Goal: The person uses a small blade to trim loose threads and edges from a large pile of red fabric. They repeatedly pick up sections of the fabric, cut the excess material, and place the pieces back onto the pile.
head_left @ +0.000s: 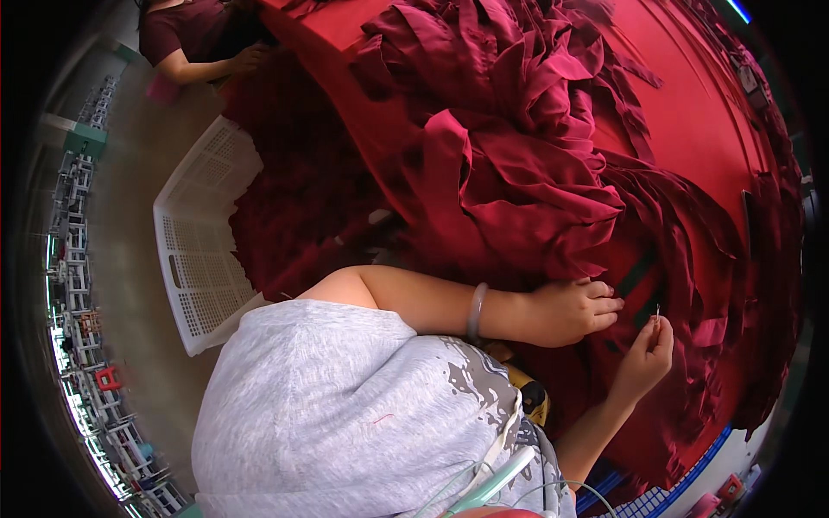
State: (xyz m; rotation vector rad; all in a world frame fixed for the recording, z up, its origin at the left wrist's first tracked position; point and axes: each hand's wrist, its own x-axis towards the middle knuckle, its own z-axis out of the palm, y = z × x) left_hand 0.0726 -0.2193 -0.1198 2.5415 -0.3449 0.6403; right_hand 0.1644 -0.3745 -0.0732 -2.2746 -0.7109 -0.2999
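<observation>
Pinching a thin needle upright between my right hand fingertips, I rest my left hand, curled loosely with nothing gripped, on the red cloth heaped over the surface. A white basket sits on the floor to my left.

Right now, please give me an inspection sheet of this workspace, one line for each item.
Surface: red table, mostly covered by cloth.
Job's things: dark red fabric strips piled on it; a thin needle-like tool above the right fingertips.
Clutter: white perforated basket on the floor, beside more dark red cloth.
Hands: left hand curled on the fabric; right hand pinches the thin tool.
Cables: pale cord hanging at the person's chest.
Surroundings: another person's arm at the far corner of the table; racks along the floor's edge.
</observation>
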